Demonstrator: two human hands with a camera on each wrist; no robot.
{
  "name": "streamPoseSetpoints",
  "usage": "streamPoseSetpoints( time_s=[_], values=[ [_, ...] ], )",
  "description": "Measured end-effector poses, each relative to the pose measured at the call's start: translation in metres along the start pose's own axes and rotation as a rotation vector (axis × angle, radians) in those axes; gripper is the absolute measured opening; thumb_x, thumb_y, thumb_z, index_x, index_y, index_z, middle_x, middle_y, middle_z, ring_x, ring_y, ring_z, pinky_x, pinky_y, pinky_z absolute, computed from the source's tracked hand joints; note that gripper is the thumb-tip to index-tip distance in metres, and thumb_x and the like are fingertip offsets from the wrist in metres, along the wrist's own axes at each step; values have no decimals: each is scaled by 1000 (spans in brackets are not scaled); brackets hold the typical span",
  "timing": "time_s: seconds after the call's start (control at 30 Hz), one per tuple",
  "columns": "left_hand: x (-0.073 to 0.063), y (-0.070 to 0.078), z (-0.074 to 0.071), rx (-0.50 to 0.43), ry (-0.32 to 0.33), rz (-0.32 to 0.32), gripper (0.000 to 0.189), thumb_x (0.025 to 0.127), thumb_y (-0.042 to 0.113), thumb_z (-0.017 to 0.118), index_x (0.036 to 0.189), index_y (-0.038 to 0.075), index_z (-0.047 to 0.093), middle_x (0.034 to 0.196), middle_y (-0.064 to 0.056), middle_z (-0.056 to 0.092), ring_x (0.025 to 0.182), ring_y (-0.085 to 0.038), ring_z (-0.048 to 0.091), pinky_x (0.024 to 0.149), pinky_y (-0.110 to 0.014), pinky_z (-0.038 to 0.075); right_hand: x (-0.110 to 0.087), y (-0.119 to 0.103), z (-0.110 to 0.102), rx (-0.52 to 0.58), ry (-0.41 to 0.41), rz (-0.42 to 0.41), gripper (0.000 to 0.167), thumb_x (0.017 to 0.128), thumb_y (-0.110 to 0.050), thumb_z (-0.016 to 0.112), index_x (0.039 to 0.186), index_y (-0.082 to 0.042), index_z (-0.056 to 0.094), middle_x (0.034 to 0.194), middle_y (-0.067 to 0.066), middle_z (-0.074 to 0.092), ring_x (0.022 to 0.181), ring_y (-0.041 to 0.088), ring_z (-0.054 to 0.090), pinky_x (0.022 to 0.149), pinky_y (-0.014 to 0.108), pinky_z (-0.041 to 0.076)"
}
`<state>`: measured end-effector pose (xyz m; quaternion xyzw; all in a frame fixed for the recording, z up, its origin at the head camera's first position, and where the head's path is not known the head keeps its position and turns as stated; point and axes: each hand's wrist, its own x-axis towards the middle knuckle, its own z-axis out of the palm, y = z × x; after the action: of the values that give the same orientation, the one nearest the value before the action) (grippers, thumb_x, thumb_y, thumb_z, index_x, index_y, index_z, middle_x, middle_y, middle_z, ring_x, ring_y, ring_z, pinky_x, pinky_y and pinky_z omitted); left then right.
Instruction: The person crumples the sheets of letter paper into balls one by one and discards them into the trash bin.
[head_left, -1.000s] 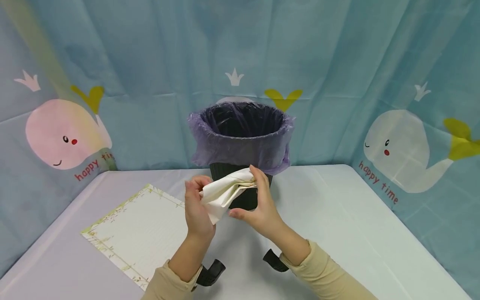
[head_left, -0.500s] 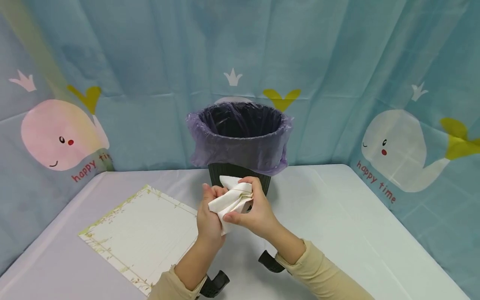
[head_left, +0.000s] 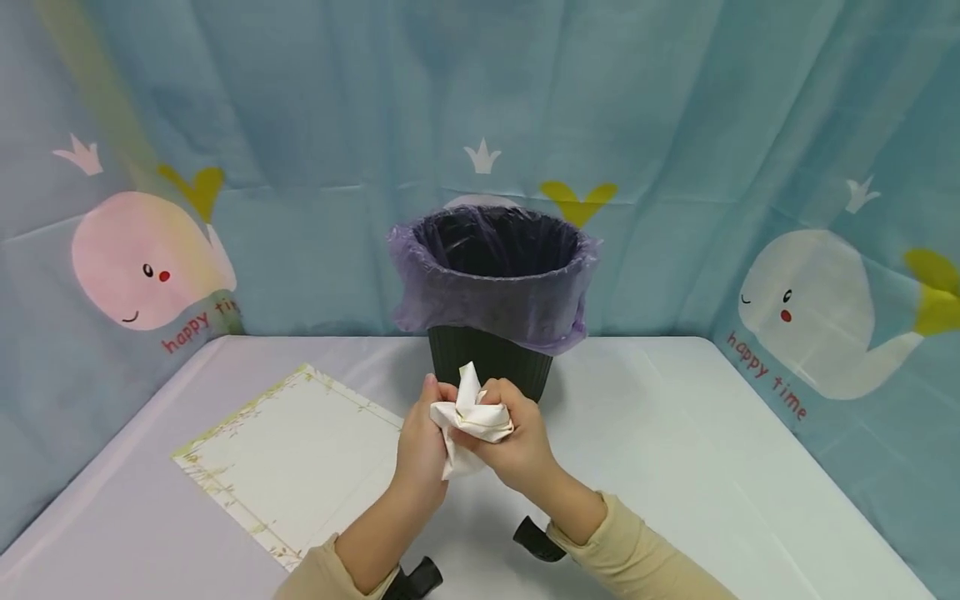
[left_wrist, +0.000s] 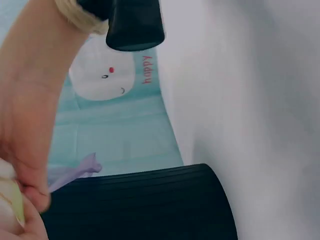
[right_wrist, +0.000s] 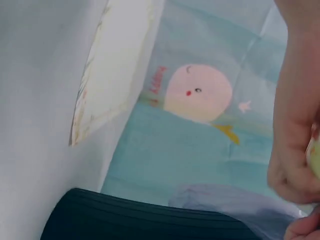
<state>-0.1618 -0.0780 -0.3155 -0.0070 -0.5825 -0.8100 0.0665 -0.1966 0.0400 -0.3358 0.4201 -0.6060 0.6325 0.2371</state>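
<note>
A crumpled sheet of paper [head_left: 472,417], cream white with a thin printed line, is squeezed between both hands in front of the bin. My left hand [head_left: 422,446] grips its left side, thumb pointing up. On the other side my right hand [head_left: 521,442] holds it with curled fingers. One pointed corner of the paper sticks up between the hands, and another flap hangs below. In the left wrist view a bit of the crumpled paper [left_wrist: 9,200] shows at the left edge, with green on it. The right wrist view catches only a sliver of it.
Behind the hands stands a dark ribbed bin [head_left: 487,354] lined with a purple bag [head_left: 495,308] folded over its rim. A flat sheet of paper with a leafy border [head_left: 300,458] lies on the white table [head_left: 675,442] at left. Blue curtains enclose the back and sides.
The paper has gone from a loosely folded bundle to a tighter crumple. Both hands have come closer together and slightly lower, and the right fingers have curled in around it.
</note>
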Motion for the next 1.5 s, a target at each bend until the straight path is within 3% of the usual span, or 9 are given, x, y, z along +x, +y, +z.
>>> streamPoseSetpoints(
  time_s=[0.23,0.37,0.57,0.8,0.87,1.03,1.27,1.4,1.5],
  values=[
    [3,-5,-23,221,-219,289,65,106,47,13,145,0,34,150,-15,35,139,-27,28,112,-52,19,3,-5,-3,-63,-38,90,50,79,-51,74,87,-6,52,104,14,54,101,20,50,82,29,44],
    [10,-9,-28,210,-311,363,72,104,52,16,137,-8,38,134,-13,49,125,-22,44,104,-37,35,5,-5,-2,-168,-44,113,52,77,-58,71,90,-9,56,123,18,50,117,28,40,90,40,39],
    [15,-10,-14,76,-167,272,72,96,66,29,111,-2,46,96,0,57,82,-8,57,70,-20,49,11,5,2,-421,86,9,63,80,-70,57,91,-9,57,105,12,46,101,27,39,81,40,37],
    [24,-8,0,-36,-42,204,65,84,75,37,81,11,49,73,3,60,64,-6,58,56,-19,49,18,7,-3,-877,122,-70,83,91,-76,19,120,-3,48,93,14,48,79,30,47,64,42,41],
    [26,-7,3,-34,-1,220,66,80,76,42,80,11,49,72,2,58,63,-6,57,55,-19,49,18,5,-4,-829,83,-14,86,89,-78,22,116,-2,51,90,12,54,74,26,52,58,38,44],
    [28,-7,11,-185,21,175,60,71,73,59,74,13,50,70,3,56,63,-6,54,54,-18,46,16,7,-3,-369,59,96,71,89,-69,49,95,1,55,78,12,62,64,15,56,51,30,49],
    [30,-12,23,-432,39,102,48,76,57,69,66,15,49,66,6,54,62,-4,54,56,-15,46,10,22,6,-158,209,-93,46,94,-35,65,78,7,58,63,16,57,59,5,50,47,20,45],
    [34,-14,24,-350,65,58,44,95,45,55,66,14,47,64,5,52,59,-4,53,54,-16,45,9,28,5,-175,226,-106,16,87,-1,67,77,9,60,63,18,60,58,6,51,48,21,46],
    [34,-13,17,-94,31,25,41,104,39,43,80,8,54,73,4,55,65,-6,54,58,-18,46,11,26,-2,-178,227,10,19,88,-7,67,84,10,60,69,18,62,62,4,53,51,19,47]
  ],
)
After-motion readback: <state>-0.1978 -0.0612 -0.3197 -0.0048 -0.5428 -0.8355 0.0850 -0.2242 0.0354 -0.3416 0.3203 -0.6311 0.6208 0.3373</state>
